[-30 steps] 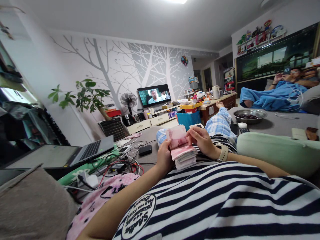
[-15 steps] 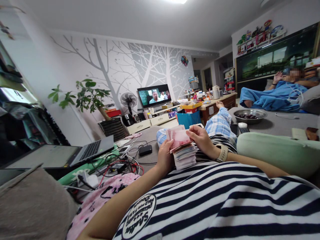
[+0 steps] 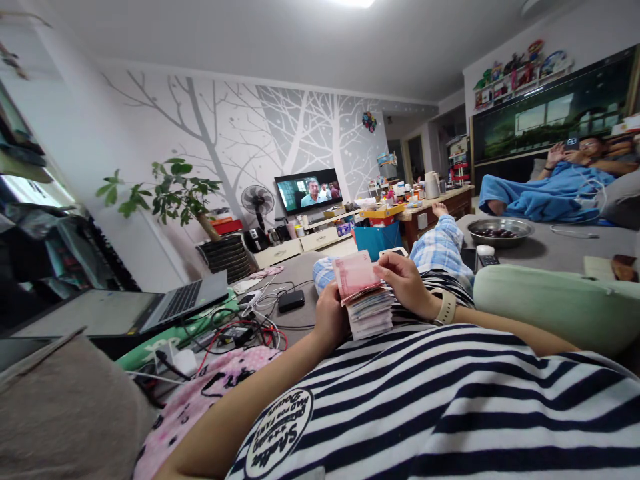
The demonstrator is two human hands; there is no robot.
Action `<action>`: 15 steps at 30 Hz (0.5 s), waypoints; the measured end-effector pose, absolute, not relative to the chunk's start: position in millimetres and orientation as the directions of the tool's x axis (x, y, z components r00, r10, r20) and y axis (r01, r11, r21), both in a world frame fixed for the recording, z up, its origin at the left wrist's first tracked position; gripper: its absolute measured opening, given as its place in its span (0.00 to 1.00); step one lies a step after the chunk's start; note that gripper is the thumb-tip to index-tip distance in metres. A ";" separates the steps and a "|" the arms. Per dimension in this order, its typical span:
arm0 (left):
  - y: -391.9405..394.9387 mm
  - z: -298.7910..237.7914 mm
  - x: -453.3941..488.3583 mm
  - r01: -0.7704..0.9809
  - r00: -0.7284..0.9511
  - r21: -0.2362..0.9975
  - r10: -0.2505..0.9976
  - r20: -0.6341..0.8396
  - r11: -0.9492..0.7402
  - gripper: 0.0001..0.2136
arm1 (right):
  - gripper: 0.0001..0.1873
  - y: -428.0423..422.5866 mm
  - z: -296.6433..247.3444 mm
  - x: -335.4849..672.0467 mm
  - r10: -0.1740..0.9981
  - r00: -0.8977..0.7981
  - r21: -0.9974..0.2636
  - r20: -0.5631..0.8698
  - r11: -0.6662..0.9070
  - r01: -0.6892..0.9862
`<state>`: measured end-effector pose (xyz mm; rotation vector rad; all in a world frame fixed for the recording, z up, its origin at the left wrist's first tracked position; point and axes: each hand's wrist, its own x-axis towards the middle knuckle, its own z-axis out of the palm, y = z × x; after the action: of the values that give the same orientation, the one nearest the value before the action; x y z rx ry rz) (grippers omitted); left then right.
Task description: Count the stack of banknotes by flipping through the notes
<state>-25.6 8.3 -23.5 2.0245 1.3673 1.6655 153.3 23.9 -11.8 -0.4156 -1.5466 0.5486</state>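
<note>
I lie back in a striped shirt and hold a thick stack of banknotes (image 3: 367, 303) over my stomach. My left hand (image 3: 329, 317) grips the stack from its left side and underneath. My right hand (image 3: 406, 280), with a pale watch on the wrist, pinches the top pink note at its right edge and lifts it off the stack.
An open laptop (image 3: 150, 310) and a tangle of cables (image 3: 240, 327) lie to my left. A metal bowl (image 3: 500, 231) and a remote sit on the grey couch at the right, by a green cushion (image 3: 545, 303). Another person under a blue blanket (image 3: 545, 193) reclines far right. A television (image 3: 309, 191) plays ahead.
The top pink note has been folded up and then laid flatter by my right hand. The stack and my left hand stay almost still.
</note>
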 end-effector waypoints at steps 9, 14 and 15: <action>3.5 -18.9 -23.5 0.555 -0.032 0.624 0.736 0.677 -0.550 0.11 | 0.10 23.5 -13.9 150.9 0.598 -0.045 -0.598 0.800 0.790 -0.139; 5.3 -20.1 -24.6 0.555 -0.016 0.617 0.734 0.679 -0.558 0.12 | 0.11 22.3 -12.8 150.3 0.618 -0.053 -0.618 0.785 0.774 -0.135; 6.1 -20.7 -24.9 0.546 -0.014 0.621 0.735 0.678 -0.562 0.12 | 0.11 22.2 -12.6 150.4 0.612 -0.048 -0.612 0.790 0.780 -0.129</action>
<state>-24.9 6.1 -20.7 2.0759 1.3694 1.6193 150.4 22.2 -12.6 -0.4076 -1.5086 0.6278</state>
